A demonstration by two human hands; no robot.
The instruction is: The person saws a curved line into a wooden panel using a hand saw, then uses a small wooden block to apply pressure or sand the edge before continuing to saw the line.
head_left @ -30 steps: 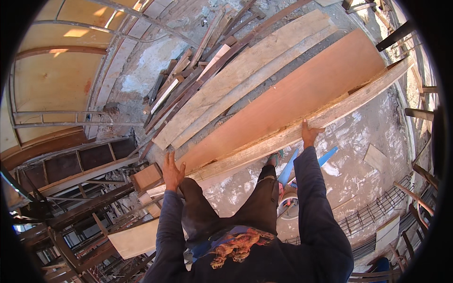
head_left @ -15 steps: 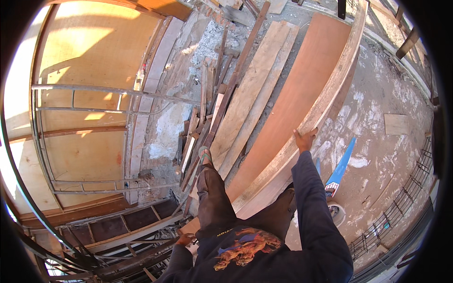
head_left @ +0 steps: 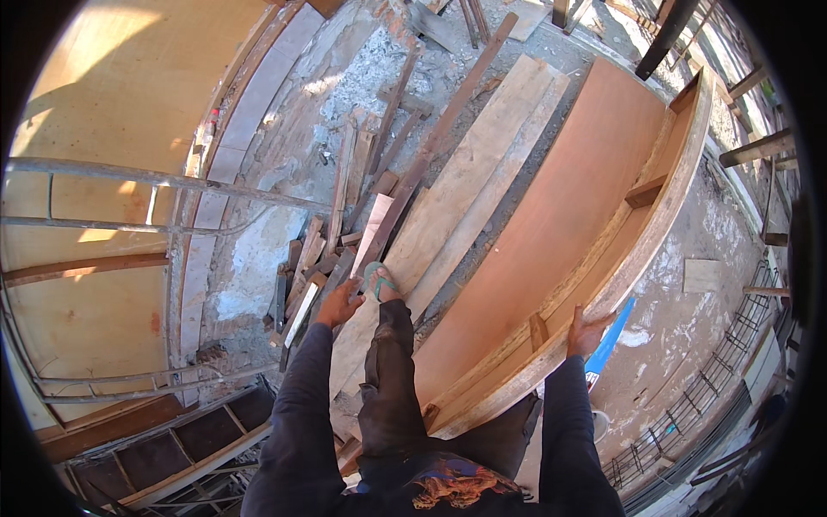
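Observation:
My right hand point(head_left: 588, 334) grips the outer edge of a long wooden frame point(head_left: 633, 246) with short crosspieces inside it. The frame is tilted, so its inner side shows; a wide reddish plywood sheet point(head_left: 551, 207) lies alongside it. My left hand point(head_left: 340, 303) hangs above the pile of scrap wood point(head_left: 301, 297), its fingers apart and nothing seen in them. Close to the left hand, my sandalled foot point(head_left: 380, 280) rests on a pale plank point(head_left: 469, 164). A handsaw with a blue blade point(head_left: 610, 345) is partly hidden behind my right hand and the frame.
A dark narrow beam point(head_left: 444, 129) lies beside the planks. Metal scaffold rails point(head_left: 241, 191) cross at left before yellow plywood panels point(head_left: 95, 112). At right are a small board point(head_left: 702, 276) on the dusty floor and a rebar cage point(head_left: 702, 379). Posts point(head_left: 668, 39) stand at the far right.
The wooden frame has tipped, and its inside with crosspieces now shows. My left hand has come from beside my hip forward over the scrap wood. My right hand stays on the frame's edge.

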